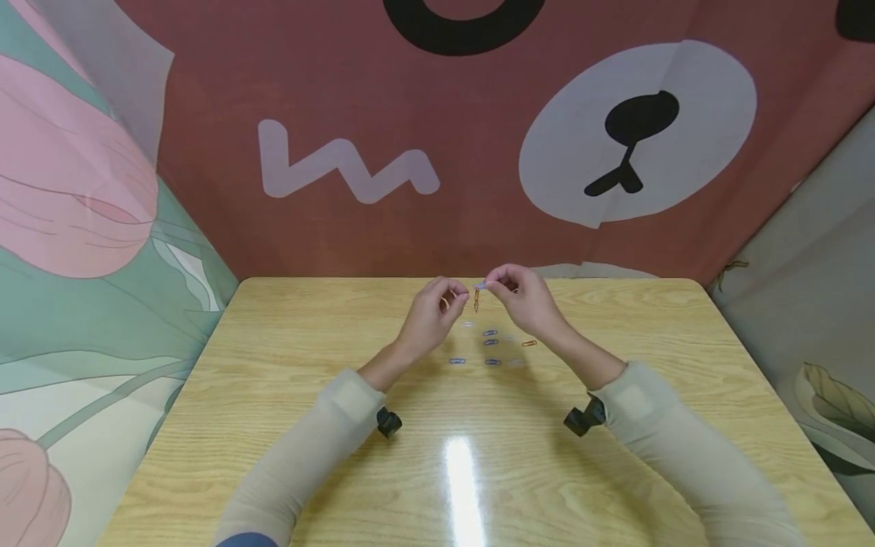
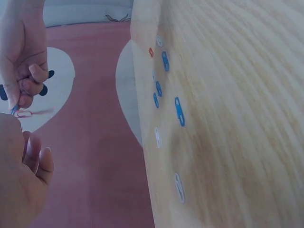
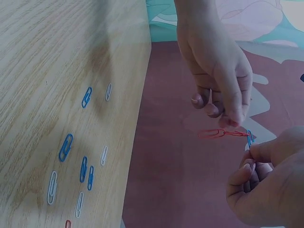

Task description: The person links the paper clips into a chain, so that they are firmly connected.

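Note:
My right hand (image 1: 529,302) pinches a blue paper clip (image 3: 249,137) between thumb and forefinger, above the far part of the table. From that clip hang red-orange paper clips (image 3: 211,134), linked end to end; there appear to be two. Close beside them is my left hand (image 1: 434,311), its fingers loosely bent and its fingertips next to the chain. No clip shows between the left fingertips. In the left wrist view the left hand (image 2: 21,175) hides part of the chain. Loose blue paper clips (image 3: 66,147) lie on the table below.
Several white paper clips (image 3: 52,187) and a red-orange one (image 1: 529,343) lie among the blue ones on the wooden table (image 1: 287,349). A printed cloth (image 1: 328,235) hangs right behind the table's far edge. A light reflection crosses the near tabletop.

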The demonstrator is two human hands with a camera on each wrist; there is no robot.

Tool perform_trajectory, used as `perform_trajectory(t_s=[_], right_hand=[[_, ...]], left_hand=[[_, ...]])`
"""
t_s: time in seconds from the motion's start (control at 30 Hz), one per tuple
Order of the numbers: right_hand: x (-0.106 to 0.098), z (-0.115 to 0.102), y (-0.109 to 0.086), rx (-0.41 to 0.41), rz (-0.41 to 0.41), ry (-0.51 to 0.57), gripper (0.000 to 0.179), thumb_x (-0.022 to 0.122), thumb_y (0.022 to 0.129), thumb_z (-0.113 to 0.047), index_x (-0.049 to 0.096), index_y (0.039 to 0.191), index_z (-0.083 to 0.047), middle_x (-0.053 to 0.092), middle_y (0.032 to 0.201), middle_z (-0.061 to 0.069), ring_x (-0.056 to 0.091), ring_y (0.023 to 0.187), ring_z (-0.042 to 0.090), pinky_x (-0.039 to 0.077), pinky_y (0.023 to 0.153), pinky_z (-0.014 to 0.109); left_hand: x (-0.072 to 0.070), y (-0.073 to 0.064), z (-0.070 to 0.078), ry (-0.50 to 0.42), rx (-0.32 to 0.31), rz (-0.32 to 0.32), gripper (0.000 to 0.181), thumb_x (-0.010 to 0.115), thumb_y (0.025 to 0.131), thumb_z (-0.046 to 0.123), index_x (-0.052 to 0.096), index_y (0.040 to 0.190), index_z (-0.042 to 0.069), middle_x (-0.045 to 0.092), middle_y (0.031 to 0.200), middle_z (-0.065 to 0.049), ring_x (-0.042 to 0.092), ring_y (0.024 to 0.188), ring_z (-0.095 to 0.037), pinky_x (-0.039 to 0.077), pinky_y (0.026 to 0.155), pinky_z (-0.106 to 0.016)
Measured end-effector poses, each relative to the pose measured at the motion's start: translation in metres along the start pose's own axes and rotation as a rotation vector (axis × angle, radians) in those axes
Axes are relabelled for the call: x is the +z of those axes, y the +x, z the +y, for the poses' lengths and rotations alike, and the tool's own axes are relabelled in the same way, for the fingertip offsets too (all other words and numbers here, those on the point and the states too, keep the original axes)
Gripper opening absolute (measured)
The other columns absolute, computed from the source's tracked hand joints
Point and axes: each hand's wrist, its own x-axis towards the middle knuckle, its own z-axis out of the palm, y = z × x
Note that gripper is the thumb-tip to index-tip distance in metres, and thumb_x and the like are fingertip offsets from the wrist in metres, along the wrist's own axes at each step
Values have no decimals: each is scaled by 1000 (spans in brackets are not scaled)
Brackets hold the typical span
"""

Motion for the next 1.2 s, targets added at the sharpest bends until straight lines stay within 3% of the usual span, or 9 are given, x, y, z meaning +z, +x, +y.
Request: perform_trajectory(t_s=[0.57,0.77,0.93,1.2], right_hand=[[3,2,-1,-39,-12,-4,12,62,103,-14,68,103,-3,66,91,9,56,79,24,46,66,34],[0,7,-1,-51,-8,-4,18,64,102,-20,70,108,-4,69,99,10,61,88,27,49,71,36],[-12,23,-1,-44,18,-28,21,64,102,-22,70,114,-5,69,104,10,62,94,25,50,74,37],[-29,65,-4,-16,16,-52,22,66,101,-19,70,114,-1,70,103,14,61,92,25,50,71,27]], left_hand=[[1,7,8,-83,-7,25,8,63,101,6,65,101,-2,63,92,-12,61,79,-23,50,66,-25],[0,7,8,-97,1,28,6,61,101,3,64,101,-3,63,91,-13,61,78,-22,50,66,-23],[-4,6,7,-98,-17,33,7,60,102,4,64,101,-2,63,91,-12,60,79,-21,50,66,-23],[-8,4,4,-96,-17,28,8,59,103,6,64,101,-1,63,91,-11,59,80,-20,49,67,-23]])
